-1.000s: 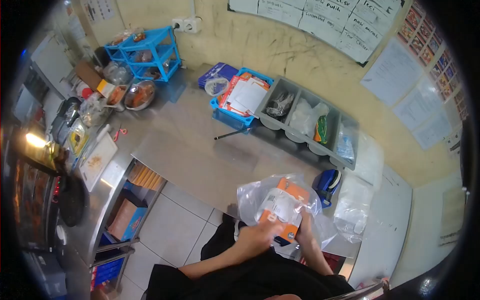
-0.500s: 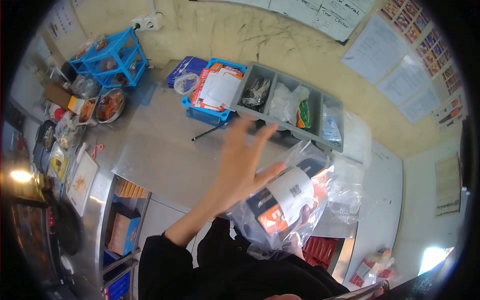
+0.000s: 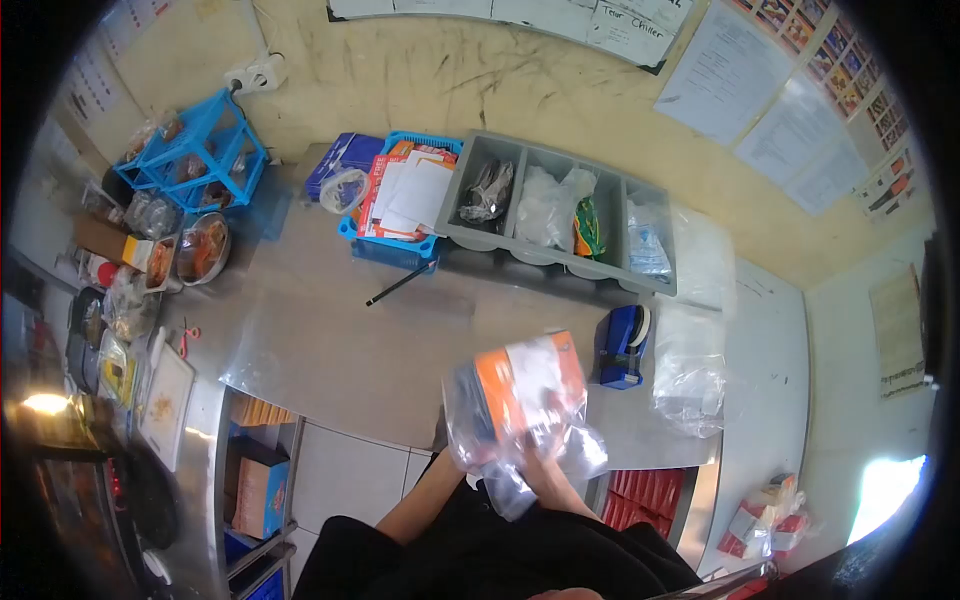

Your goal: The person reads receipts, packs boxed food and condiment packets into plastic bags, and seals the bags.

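An orange and dark box with a white paper on it (image 3: 525, 385) is inside a clear plastic bag, held upright over the front edge of the metal table. My right hand (image 3: 541, 468) grips the bag at its lower right; the fingers are partly covered by plastic. My left hand (image 3: 462, 462) is at the bag's lower left, its fingers hidden behind the bag. A blue tape dispenser (image 3: 622, 347) stands on the table to the right of the box.
A grey divided tray (image 3: 480, 240) with plastic bags stands against the wall, beside a blue basket (image 3: 388, 252) of papers. A dark pen (image 3: 395, 287) lies in front. Clear bags (image 3: 690, 365) are at the right, a white cutting board (image 3: 167, 405) and bowls (image 3: 204, 249) at the left.
The bagged box has turned and moved left. My left hand, raised over the table half a second ago, has come down to the bag's lower left. The head view has shifted.
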Demonstrator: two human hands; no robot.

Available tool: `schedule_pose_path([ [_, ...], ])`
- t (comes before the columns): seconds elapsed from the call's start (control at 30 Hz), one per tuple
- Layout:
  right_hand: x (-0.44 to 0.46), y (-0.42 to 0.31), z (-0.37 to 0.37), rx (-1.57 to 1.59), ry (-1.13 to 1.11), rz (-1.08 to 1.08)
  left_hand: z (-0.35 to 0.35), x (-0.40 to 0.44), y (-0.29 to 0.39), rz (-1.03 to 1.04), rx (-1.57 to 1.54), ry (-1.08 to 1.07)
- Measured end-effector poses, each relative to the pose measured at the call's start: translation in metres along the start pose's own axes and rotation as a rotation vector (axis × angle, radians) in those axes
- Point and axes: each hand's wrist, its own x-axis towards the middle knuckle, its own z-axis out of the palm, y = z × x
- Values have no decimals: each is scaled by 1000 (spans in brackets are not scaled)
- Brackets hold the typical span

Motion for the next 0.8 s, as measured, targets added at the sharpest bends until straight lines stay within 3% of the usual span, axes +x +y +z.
schedule_pose_path([
  [0.03,10,6,-3,28,6,8,-3,-1,2,-14,-189,-93],
  [0.1,19,21,-22,68,7,18,10,-16,-3,79,-278,523],
  [0.17,28,31,-65,87,169,217,41,-54,21,123,-170,814],
  [0.2,4,7,-48,-142,17,263,62,-52,26,124,-158,812],
  [0.23,-18,-11,-27,-137,21,266,85,-45,25,493,459,771],
  [0.3,-37,-51,8,-855,-541,-11,101,-22,23,841,1062,666],
  [0.33,-28,-71,13,-1445,-781,-296,102,-4,31,858,1335,889],
  [0.37,-12,-90,8,-1839,-915,-337,106,10,46,784,1344,960],
  [0.4,1,-109,5,-2235,-1032,-370,110,25,61,707,1352,1028],
  [0.43,-6,-138,32,-2671,-911,116,115,29,86,560,1096,934],
  [0.47,-7,-172,26,-2860,-866,-156,131,30,112,746,1406,880],
  [0.5,-21,-204,53,-2599,-798,-409,156,29,138,944,1703,817],
  [0.53,-50,-228,84,-2318,-746,-604,182,24,158,961,1627,810],
  [0.6,-107,-228,125,-2346,-833,-575,231,17,172,969,1554,805],
  [0.67,-108,-224,142,-2371,-925,-556,264,23,174,848,1818,726],
  [0.73,-79,-223,148,-2056,-1032,-589,269,20,181,318,1968,441],
  [0.77,-59,-223,150,-1898,-1080,-596,264,25,177,327,1969,444],
  [0.8,-36,-223,154,-1743,-1123,-597,259,35,169,266,1683,326],
])
